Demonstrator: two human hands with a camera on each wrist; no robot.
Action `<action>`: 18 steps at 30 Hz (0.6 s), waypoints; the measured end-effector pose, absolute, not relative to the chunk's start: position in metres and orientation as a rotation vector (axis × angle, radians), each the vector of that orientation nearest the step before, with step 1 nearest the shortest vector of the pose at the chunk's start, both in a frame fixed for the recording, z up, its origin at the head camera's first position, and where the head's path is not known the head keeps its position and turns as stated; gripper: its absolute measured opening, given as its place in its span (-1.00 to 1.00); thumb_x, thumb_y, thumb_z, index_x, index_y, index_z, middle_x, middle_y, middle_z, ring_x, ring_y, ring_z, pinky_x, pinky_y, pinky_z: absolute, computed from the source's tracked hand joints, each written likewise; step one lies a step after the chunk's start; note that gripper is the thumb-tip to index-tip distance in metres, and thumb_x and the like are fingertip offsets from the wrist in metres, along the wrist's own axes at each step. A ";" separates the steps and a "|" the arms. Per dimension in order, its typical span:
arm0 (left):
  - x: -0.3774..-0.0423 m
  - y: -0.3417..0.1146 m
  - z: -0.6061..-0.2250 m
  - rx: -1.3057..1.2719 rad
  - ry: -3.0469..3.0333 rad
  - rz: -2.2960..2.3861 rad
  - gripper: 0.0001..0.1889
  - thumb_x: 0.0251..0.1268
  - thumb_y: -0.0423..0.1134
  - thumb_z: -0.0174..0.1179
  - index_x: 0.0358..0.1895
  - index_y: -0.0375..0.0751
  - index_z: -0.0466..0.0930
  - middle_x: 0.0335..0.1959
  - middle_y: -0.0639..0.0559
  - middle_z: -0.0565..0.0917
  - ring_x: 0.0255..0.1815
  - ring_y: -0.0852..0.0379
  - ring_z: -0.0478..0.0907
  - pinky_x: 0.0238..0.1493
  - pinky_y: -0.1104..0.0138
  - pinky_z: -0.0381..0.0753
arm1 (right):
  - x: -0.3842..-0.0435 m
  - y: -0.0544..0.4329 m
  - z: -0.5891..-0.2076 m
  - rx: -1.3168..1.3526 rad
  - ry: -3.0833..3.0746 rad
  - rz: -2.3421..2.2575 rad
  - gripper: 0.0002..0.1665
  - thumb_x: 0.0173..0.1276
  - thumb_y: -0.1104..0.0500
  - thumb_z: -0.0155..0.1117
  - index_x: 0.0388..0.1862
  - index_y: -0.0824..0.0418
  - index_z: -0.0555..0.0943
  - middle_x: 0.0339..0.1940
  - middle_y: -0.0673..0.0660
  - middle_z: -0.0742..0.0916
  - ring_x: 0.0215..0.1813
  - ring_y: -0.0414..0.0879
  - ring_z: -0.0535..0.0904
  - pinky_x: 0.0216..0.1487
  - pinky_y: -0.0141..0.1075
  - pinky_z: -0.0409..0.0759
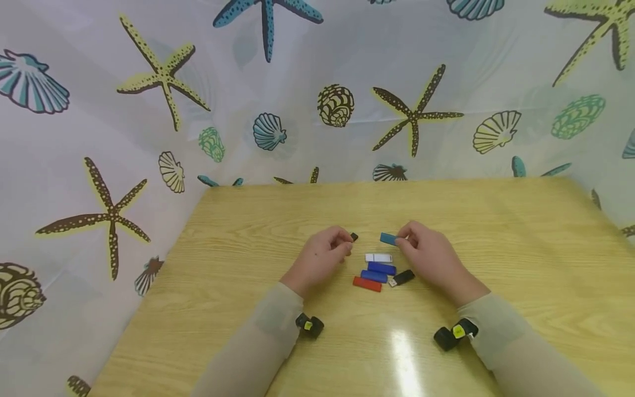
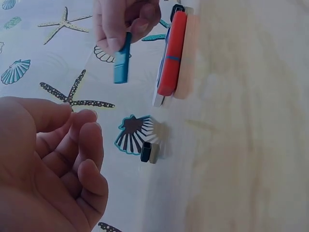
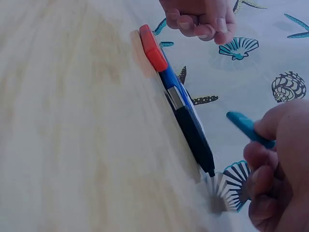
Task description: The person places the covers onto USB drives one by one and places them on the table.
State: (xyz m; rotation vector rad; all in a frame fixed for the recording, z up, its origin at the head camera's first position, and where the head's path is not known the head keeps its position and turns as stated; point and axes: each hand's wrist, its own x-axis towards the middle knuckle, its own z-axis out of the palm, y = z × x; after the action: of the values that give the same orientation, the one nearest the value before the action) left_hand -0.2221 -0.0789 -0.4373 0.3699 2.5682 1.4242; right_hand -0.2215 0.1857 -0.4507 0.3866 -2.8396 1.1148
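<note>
Thumb and fingers of my right hand pinch one end of a teal USB stick, held up over the table with its other end pointing left. My left hand hovers opposite, fingers loosely bent and nothing between them; in the left wrist view its thumb and index fingertips come close together. Just beyond its fingertips lies a small black piece, like a cap. Between the hands lie a white USB stick, two blue ones, a red one and a black one with its metal plug bare.
The light wooden table stretches out around the sticks. A white curtain printed with starfish and shells hangs at its back and sides. Each wrist carries a small black camera on a strap.
</note>
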 end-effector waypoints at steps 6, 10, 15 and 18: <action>-0.226 -0.082 -0.441 0.350 2.596 1.398 -0.81 0.56 -0.11 0.11 0.02 -0.06 0.62 -0.28 0.06 0.65 -0.29 0.08 0.56 -0.21 0.19 0.55 | -0.227 0.192 -0.454 0.345 -3.033 0.946 -0.82 0.50 0.01 0.16 -0.12 0.07 0.61 -0.41 0.04 0.65 -0.38 -0.03 0.51 -0.32 -0.12 0.47; -0.228 -0.080 -0.443 0.366 2.637 1.296 -0.79 0.57 -0.11 0.09 0.09 -0.01 0.62 -0.08 0.12 0.64 -0.08 0.09 0.56 0.01 0.14 0.57 | -0.227 0.195 -0.453 0.327 -3.055 0.886 -0.81 0.49 0.02 0.16 -0.11 0.08 0.62 -0.31 0.06 0.71 -0.29 -0.01 0.57 -0.23 -0.04 0.53; -0.230 -0.073 -0.444 0.426 2.682 1.165 -0.66 0.61 -0.13 0.02 0.32 0.06 0.55 0.37 0.15 0.46 0.39 0.07 0.39 0.37 0.06 0.36 | -0.226 0.194 -0.454 0.317 -3.026 0.929 -0.81 0.50 0.01 0.16 -0.10 0.07 0.62 -0.43 0.03 0.66 -0.38 -0.03 0.52 -0.30 -0.11 0.48; -0.233 -0.068 -0.442 0.466 2.691 1.133 -0.59 0.64 -0.12 -0.03 0.43 0.07 0.47 0.51 0.15 0.32 0.51 0.04 0.25 0.43 0.05 0.27 | -0.227 0.193 -0.455 0.321 -3.007 0.940 -0.82 0.51 0.01 0.15 -0.13 0.05 0.63 -0.50 0.01 0.60 -0.43 -0.03 0.46 -0.35 -0.15 0.41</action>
State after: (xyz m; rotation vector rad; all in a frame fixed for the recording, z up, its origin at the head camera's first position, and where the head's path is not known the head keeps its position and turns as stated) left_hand -0.2331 -0.0677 -0.4424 0.4661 2.6912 1.1328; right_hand -0.2266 0.1933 -0.4552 0.3206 -3.0070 0.9403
